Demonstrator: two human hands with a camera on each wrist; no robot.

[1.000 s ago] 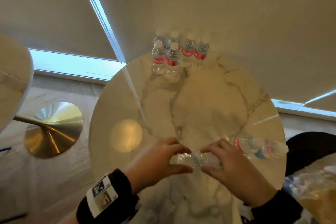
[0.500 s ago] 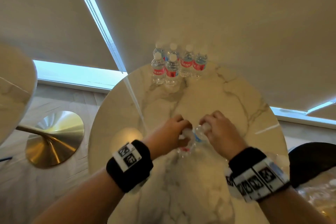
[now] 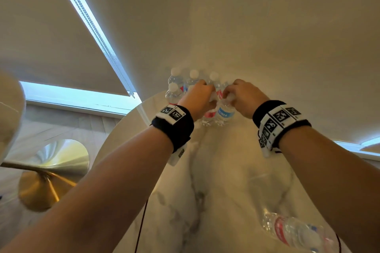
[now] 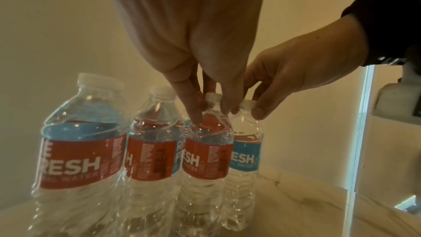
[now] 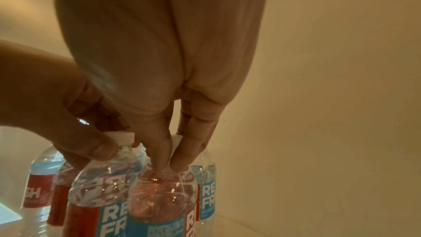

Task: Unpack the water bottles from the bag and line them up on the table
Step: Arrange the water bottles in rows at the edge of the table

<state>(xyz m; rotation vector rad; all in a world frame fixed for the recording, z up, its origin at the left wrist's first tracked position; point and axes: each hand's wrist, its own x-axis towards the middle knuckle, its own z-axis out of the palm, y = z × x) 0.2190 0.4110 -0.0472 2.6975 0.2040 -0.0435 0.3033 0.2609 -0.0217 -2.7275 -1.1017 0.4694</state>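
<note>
On the round marble table [image 3: 226, 170], several clear water bottles with red and blue labels [image 3: 174, 88] stand grouped at the far edge against the wall. My left hand [image 3: 202, 98] pinches the neck of an upright red-label bottle [image 4: 206, 152]. Beside it, my right hand [image 3: 236, 94] pinches the cap and neck of an upright blue-label bottle [image 4: 244, 154]. Both held bottles sit side by side in front of the group, their bases at the tabletop. In the right wrist view my right hand [image 5: 169, 166] holds the nearer bottle [image 5: 161, 201]. One more bottle [image 3: 292, 230] lies on its side near me at the right.
The beige wall rises directly behind the group of bottles. A second table [image 3: 10, 109] with a gold base [image 3: 51, 170] stands to the left on the floor. A thin red cord [image 3: 141, 222] hangs by the table's near left edge. The bag is out of view.
Both hands carried two bottles from the table's near side to its far edge. The bottles went from lying end to end to upright beside the group.
</note>
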